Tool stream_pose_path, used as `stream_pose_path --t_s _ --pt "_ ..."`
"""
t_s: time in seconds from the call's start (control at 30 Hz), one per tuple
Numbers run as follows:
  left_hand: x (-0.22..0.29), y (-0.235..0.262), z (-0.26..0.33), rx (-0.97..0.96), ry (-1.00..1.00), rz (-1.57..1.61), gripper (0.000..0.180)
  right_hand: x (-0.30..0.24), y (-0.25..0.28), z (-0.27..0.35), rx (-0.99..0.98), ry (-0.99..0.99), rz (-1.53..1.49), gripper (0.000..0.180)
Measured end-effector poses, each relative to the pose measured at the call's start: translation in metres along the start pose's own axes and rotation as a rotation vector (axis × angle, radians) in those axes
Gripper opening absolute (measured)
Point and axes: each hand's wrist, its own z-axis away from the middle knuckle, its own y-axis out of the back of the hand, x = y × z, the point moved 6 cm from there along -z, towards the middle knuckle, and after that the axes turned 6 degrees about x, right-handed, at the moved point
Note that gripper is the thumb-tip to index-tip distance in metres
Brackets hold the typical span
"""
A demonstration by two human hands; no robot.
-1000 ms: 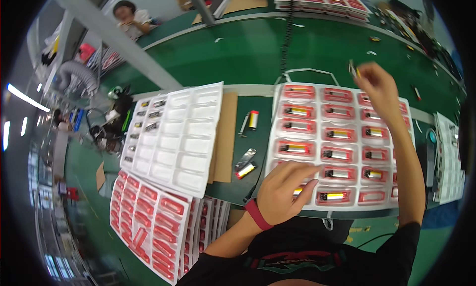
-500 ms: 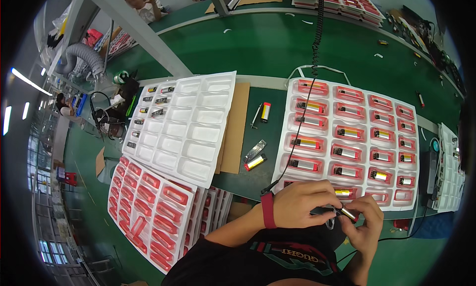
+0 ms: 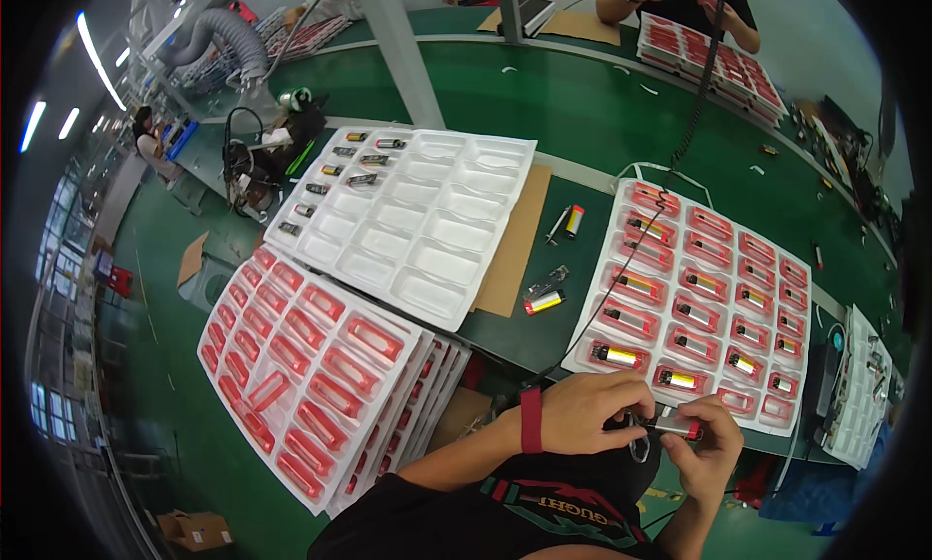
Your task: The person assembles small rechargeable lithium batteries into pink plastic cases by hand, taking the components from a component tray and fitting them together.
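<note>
Cell (image 3: 677,426): was between both hands, near the red tray's (image 3: 674,290) close edge.
Right hand (image 3: 709,447): pinched the cell's red end.
Left hand (image 3: 582,412): curled at its other end; I couldn't tell its grip.
White tray (image 3: 427,235): lay left, partly filled.
Co-worker (image 3: 621,5): was across the bench (image 3: 544,89).

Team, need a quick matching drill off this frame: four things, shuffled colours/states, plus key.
Things
1. right hand
2. wristband
3. coiled cord
4. cardboard sheet

Colours/states
A. tan, partly covered by a white tray with many bare pockets
B. holding a red-ended part
C. black, hanging over the green bench
D. dark red, worn on the left arm

Pairs: 1-B, 2-D, 3-C, 4-A
</note>
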Motion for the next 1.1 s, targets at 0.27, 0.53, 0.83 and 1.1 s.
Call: stream_pose_path --t_s 0.27,0.53,0.83,1.1 --pt "0.011 0.018 0.03 0.165 0.014 -0.08 0.021 -0.001 -0.022 0.004 -0.019 -0.057 -0.122 0.033" --pt "-0.002 0.032 0.035 0.325 -0.047 -0.141 0.014 0.0 -0.046 -0.013 0.022 -0.058 -0.179 0.036" --pt "-0.018 0.043 0.026 0.337 0.163 0.135 0.022 0.011 -0.053 -0.027 0.032 -0.177 -0.439 0.034" --pt "0.002 0.06 -0.016 0.395 -0.002 0.005 0.022 -0.005 -0.044 -0.037 0.214 -0.25 -0.402 0.028"
